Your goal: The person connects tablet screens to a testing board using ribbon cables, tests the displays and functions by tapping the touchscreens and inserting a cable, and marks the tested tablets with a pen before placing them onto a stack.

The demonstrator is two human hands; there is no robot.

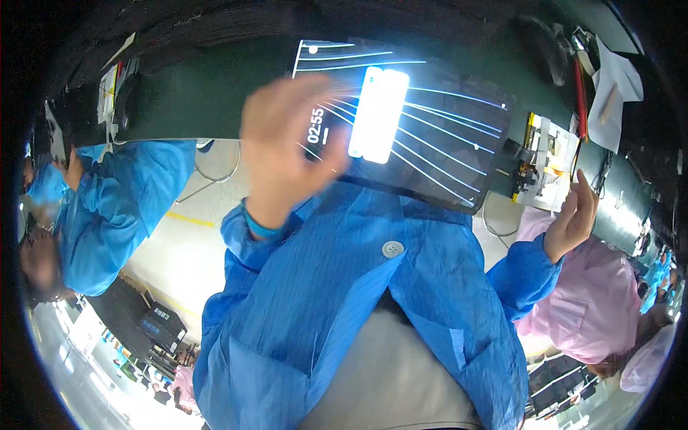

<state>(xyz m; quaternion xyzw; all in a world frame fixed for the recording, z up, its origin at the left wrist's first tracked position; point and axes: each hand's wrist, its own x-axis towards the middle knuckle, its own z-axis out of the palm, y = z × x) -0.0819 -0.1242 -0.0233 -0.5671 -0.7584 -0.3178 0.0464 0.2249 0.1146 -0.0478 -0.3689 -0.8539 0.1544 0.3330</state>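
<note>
A dark tablet (451, 154) lies at the bench's front edge with its screen lit. The screen shows thin pale lines fanning out from a glowing white panel (380, 115). My left hand (283, 136), smeared by motion, hovers over the tablet's left part. Its thumb stands apart from the fingers, and I see nothing between them. At the bench edge on the right, my right hand (575, 215) is open, fingers loosely extended, holding nothing visible. It is nearest to a flat white assembly (548, 161) with yellow strips and dark, board-like parts.
On the right side of the dark green bench (208, 93) lie a red-handled tool (580, 100), a white sheet (616, 93) and dark cables. A person in blue (122, 208) sits at left; another in pink (588, 301) is at right. Black crates (161, 326) stand behind at left.
</note>
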